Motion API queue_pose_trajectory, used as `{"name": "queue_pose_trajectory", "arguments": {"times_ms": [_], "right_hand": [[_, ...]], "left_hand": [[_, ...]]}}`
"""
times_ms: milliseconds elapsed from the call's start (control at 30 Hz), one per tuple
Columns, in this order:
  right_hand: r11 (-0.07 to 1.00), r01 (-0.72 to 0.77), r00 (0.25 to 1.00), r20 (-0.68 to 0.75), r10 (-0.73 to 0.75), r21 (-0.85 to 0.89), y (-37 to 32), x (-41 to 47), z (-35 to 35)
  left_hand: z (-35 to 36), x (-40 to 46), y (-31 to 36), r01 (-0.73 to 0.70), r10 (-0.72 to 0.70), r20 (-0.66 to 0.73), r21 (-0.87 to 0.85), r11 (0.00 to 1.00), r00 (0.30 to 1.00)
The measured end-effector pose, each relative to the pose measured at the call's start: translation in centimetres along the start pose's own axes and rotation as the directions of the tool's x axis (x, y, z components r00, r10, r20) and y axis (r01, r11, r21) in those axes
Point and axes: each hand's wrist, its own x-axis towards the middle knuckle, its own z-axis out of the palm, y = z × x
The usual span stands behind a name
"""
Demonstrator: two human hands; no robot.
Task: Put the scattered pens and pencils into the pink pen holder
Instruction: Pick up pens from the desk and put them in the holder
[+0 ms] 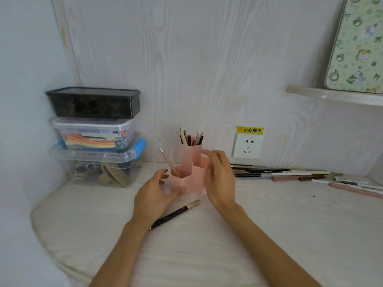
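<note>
Pink pen holder (189, 179) upright near the back edge of the surface (269, 224), both hands at its sides.
Left hand (154, 193) cups its left face with curled fingers; right hand (218, 179) curls round its right side. One pink pencil (168, 161) leans up-left in a low compartment; upright pens (191, 137) fill the tall one. A black pen (175, 214) lies diagonally before it, gold end toward the back right; scattered pens (300, 175) lie lengthwise along the back-right edge.
</note>
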Motion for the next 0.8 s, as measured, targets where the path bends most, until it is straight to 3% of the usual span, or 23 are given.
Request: {"name": "queue_pose_trajectory", "arguments": {"times_ms": [100, 200, 267, 333, 367, 400, 467, 567, 600, 667, 700, 733, 800], "right_hand": [[0.975, 0.197, 0.977, -0.066, -0.205, -0.106, -0.4, -0.9, 0.4], [0.954, 0.296, 0.953, -0.05, -0.298, -0.044, -1.9, -1.1, -0.4], [0.949, 0.274, 0.929, 0.211, -0.304, 0.158, -2.2, -1.2, -1.3], [0.969, 0.156, 0.78, 0.577, -0.241, 0.194, -1.7, -1.7, -2.0], [0.972, 0.2, 0.686, 0.69, -0.231, 0.127, -1.0, -1.8, -2.3], [0.957, 0.282, 0.626, 0.742, -0.242, 0.074, -0.1, -1.9, -2.4], [0.931, 0.36, 0.598, 0.752, -0.277, 0.057, 1.0, -1.7, -2.8], [0.945, 0.306, 0.597, 0.751, -0.283, 0.113, 1.8, -0.6, -3.9], [0.964, 0.224, 0.612, 0.749, -0.253, 0.143, 1.7, 0.0, -4.5], [0.957, -0.088, 0.701, 0.7, -0.138, 0.276, 1.1, 1.8, -6.1], [0.9, -0.228, 0.765, 0.64, -0.071, 0.371, 0.7, 2.8, -6.9], [0.844, -0.299, 0.83, 0.558, 0.0, 0.445, 0.3, 4.0, -7.8], [0.88, -0.25, 0.918, 0.389, 0.081, 0.405, 0.2, 5.8, -8.7]], "left_hand": [[0.1, 0.1, 0.1, -0.007, 0.007, -0.01, 0.003, 1.0, 1.0], [0.0, -0.1, 0.3, -0.01, 0.01, 0.001, 0.052, 0.999, 1.0], [0.0, 0.1, 0.2, -0.01, 0.009, 0.023, 0.041, 0.999, 1.0], [0.0, 0.5, -0.2, -0.001, 0.0, 0.04, 0.012, 1.0, 0.999], [0.0, 0.5, -0.3, 0.004, -0.004, 0.044, 0.001, 1.0, 0.999], [0.0, 0.6, -0.4, 0.006, -0.005, 0.045, -0.006, 1.0, 0.999], [0.0, 0.6, -0.4, 0.013, -0.013, 0.047, -0.013, 1.0, 0.999], [0.1, 0.6, -0.3, 0.031, -0.03, 0.049, -0.016, 0.999, 0.998], [0.1, 0.5, -0.4, 0.036, -0.035, 0.048, -0.022, 0.999, 0.998], [0.0, 0.6, -0.3, 0.032, -0.03, 0.057, -0.032, 0.999, 0.998], [0.0, 0.6, -0.3, 0.032, -0.03, 0.066, -0.036, 0.999, 0.997], [0.0, 0.6, -0.2, 0.03, -0.027, 0.066, -0.042, 0.999, 0.997], [0.0, 0.5, -0.2, 0.024, -0.021, 0.063, -0.047, 0.999, 0.998]]}}
